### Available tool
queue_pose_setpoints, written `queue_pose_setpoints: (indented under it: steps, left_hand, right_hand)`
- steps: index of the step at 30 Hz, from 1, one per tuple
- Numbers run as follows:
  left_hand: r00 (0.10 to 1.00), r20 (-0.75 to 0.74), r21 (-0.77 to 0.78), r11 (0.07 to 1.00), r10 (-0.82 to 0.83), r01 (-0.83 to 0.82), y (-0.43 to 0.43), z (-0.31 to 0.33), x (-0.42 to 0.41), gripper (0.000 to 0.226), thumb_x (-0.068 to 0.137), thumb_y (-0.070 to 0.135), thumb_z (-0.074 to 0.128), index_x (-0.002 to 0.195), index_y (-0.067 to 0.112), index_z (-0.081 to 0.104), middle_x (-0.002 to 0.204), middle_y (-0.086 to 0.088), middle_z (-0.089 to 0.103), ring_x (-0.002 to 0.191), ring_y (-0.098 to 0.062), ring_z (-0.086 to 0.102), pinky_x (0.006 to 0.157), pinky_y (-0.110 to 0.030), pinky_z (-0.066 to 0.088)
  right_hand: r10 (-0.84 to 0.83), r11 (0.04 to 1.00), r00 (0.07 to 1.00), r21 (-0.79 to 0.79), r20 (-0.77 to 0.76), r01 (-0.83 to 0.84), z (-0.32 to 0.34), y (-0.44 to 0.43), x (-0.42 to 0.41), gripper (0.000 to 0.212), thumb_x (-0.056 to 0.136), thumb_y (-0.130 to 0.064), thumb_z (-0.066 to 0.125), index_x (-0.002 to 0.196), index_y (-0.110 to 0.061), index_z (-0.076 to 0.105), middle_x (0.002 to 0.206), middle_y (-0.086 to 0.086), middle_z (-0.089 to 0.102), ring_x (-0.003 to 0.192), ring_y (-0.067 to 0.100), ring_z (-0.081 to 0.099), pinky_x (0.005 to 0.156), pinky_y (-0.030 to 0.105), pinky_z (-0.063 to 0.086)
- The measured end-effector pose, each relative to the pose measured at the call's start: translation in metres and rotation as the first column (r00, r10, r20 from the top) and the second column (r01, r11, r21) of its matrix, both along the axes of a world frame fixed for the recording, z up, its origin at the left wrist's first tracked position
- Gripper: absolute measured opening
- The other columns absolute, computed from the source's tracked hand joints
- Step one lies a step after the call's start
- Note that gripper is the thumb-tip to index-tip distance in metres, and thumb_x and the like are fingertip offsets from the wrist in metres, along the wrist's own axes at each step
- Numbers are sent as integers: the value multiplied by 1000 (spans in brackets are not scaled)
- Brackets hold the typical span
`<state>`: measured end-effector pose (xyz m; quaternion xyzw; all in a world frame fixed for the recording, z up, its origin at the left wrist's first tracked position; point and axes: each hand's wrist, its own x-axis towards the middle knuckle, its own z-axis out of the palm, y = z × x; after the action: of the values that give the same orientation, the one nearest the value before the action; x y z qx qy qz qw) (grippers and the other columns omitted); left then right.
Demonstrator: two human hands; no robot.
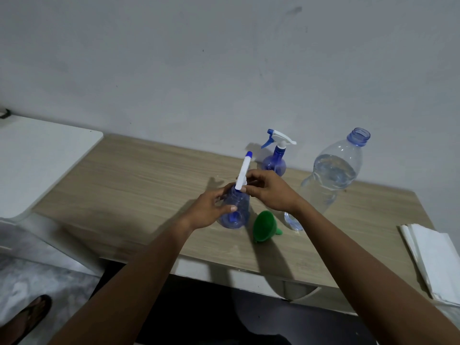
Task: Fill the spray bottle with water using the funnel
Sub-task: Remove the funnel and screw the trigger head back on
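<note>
The left hand (211,210) grips the blue spray bottle (235,210) upright near the desk's (139,180) front edge, while the right hand's (267,191) fingers pinch the trigger head's collar (242,183). Judged step: unscrewing; body should stay steady, head lifted straight. Green funnel (265,226) lies just beside.

Plain domestic room, likely a home.
Wood-grain desk (149,175) with drawer front, pushed against a scuffed grey painted wall (199,58); white side surface (37,158) at left; marbled tile floor (37,277); a sandalled foot (27,317); folded white paper (438,260).
</note>
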<state>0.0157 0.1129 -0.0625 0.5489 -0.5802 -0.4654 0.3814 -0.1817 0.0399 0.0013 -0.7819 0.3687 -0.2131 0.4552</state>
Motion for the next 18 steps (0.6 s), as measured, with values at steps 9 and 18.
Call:
queue_pose_setpoints:
  steps: [9,18]
  left_hand:
    - [999,-31,17,1000,7,-7,-1,0,-1,56,87,-5,71,140,6,54,127,2,66,109,13,62,93,-7,45]
    - [999,-35,36,999,-12,13,0,3,-1,55,89,-4,70,140,10,54,124,4,67,109,10,63,91,-9,47]
  right_hand:
    - [-203,978,978,-34,57,205,-16,11,6,20,80,-28,84,86,-25,65,90,-4,75,88,11,74,86,44,60]
    - [-130,992,991,5,25,130,-9,12,-8,33,85,-15,81,115,-17,70,108,-6,75,100,7,72,95,29,58]
